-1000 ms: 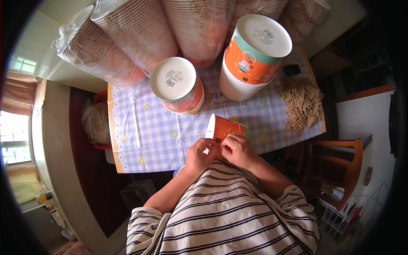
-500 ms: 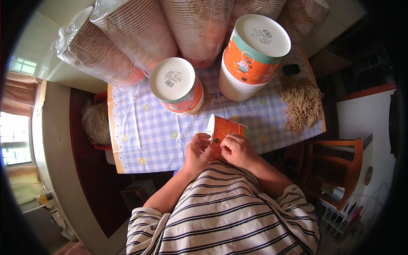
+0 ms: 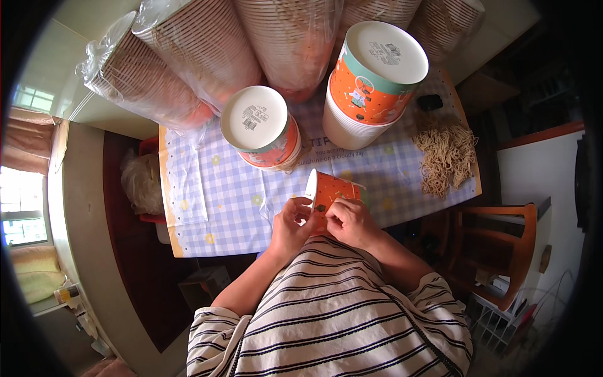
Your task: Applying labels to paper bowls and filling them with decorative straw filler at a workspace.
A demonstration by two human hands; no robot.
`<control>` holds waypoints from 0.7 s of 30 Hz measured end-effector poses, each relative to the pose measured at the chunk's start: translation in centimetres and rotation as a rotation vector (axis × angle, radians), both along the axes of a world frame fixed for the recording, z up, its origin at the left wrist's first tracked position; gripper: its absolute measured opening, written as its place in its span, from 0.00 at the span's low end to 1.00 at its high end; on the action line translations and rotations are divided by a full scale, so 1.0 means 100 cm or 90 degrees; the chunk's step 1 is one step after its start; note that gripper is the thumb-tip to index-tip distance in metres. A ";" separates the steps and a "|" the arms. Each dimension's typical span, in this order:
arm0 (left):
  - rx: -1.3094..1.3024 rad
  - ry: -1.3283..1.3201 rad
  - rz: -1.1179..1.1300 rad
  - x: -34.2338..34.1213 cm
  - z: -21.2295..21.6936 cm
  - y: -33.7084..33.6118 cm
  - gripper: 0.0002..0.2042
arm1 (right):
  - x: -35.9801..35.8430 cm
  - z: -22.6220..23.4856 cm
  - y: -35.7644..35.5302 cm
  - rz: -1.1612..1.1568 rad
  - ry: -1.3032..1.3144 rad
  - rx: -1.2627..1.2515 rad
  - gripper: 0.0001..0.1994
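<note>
An orange patterned paper bucket [image 3: 337, 186] lies on its side against my striped shirt, at the table's front edge. Its white rim faces left, and a thin pale strip or cord shows near its far right end. My left hand [image 3: 292, 223] is closed at the rim, thumb and fingers pinching there. Against the bucket's side, my right hand [image 3: 352, 221] is closed with curled fingers; anything small between its fingertips is hidden. Beyond them stand a short upside-down stack of paper buckets [image 3: 254, 119] and a taller one [image 3: 370, 81], white bases up.
Several plastic-wrapped bucket stacks [image 3: 195, 53] line the back of the table. A heap of tan cords [image 3: 445, 154] lies at the right, beside a small black object [image 3: 430, 102]. The checked tablecloth [image 3: 220, 207] covers the table. A wooden chair [image 3: 527, 251] stands at the right.
Hardly anything differs: both hands keep their place on the bucket, with only a tiny shift of the fingers.
</note>
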State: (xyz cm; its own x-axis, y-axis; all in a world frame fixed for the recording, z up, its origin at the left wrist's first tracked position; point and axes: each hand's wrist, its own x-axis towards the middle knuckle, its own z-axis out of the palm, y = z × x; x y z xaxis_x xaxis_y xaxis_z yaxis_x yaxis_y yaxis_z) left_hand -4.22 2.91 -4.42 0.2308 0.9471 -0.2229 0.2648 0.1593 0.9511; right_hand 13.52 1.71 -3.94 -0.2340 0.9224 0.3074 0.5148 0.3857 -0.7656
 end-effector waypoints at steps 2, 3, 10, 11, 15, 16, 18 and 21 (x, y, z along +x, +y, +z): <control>0.009 0.016 0.001 0.002 0.005 0.000 0.13 | 0.000 0.000 0.000 -0.001 -0.002 -0.003 0.08; 0.011 0.027 0.002 0.002 0.007 0.000 0.13 | -0.001 0.000 0.000 -0.002 -0.004 -0.005 0.09; 0.077 0.093 -0.004 0.001 0.003 -0.001 0.17 | -0.001 0.001 0.000 0.000 -0.023 -0.010 0.09; 0.077 0.093 -0.004 0.001 0.003 -0.002 0.17 | -0.001 0.001 0.000 -0.001 -0.024 -0.011 0.09; 0.088 0.098 0.001 0.001 0.003 -0.002 0.17 | -0.001 0.001 0.000 0.001 -0.031 -0.009 0.09; 0.095 0.102 -0.001 0.001 0.002 -0.002 0.17 | -0.001 0.001 0.000 0.001 -0.031 -0.009 0.09; 0.099 0.099 0.000 0.001 0.001 -0.002 0.18 | -0.002 0.001 0.000 0.005 -0.029 -0.012 0.09; 0.090 0.085 -0.016 -0.002 -0.001 -0.002 0.17 | -0.001 -0.001 0.000 0.002 -0.029 -0.019 0.09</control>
